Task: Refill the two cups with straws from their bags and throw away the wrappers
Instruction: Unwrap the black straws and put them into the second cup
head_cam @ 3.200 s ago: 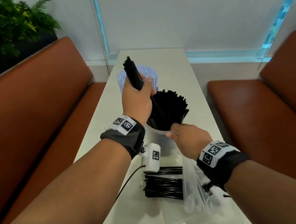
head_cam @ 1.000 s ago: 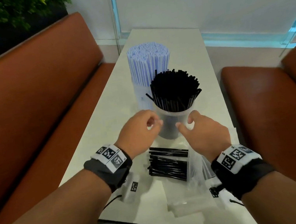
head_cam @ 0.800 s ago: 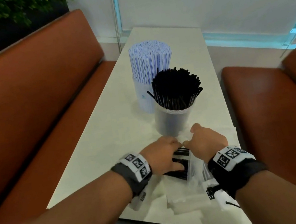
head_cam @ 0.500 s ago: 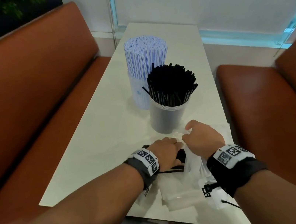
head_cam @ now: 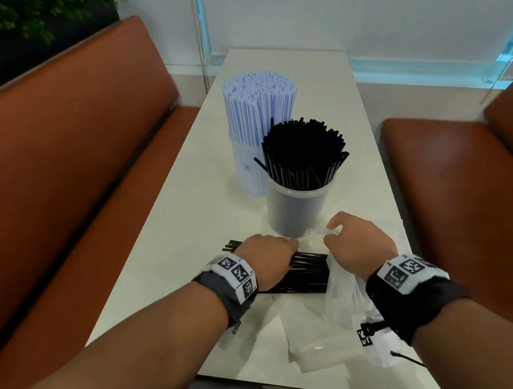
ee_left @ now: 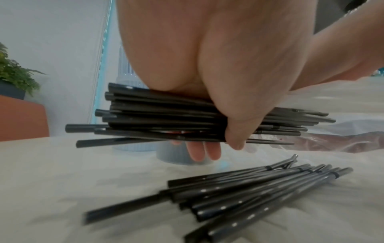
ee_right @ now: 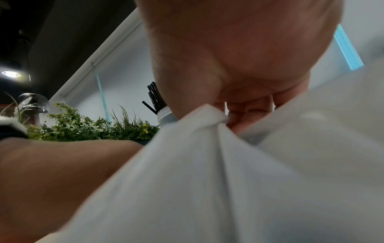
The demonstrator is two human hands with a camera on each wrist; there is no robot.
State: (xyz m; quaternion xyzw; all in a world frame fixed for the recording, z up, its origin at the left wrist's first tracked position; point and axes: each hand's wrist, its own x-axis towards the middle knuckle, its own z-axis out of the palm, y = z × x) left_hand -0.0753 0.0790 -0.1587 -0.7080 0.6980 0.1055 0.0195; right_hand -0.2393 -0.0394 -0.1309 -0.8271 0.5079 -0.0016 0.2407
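Pale surface [head_cam: 168,242] between brown benches. Left hand [head_cam: 267,260] grips black straws [ee_left: 166,118] just before the black-straw cup [head_cam: 301,210], likely for loading; right hand [head_cam: 357,245] pinches the bag [ee_right: 207,164], steadying it.

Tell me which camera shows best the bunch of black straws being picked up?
The left wrist view: the left hand wraps the bunch of black straws just above the table. In the head view the hand mostly covers them. The right wrist view shows only the clear bag, not the bunch.
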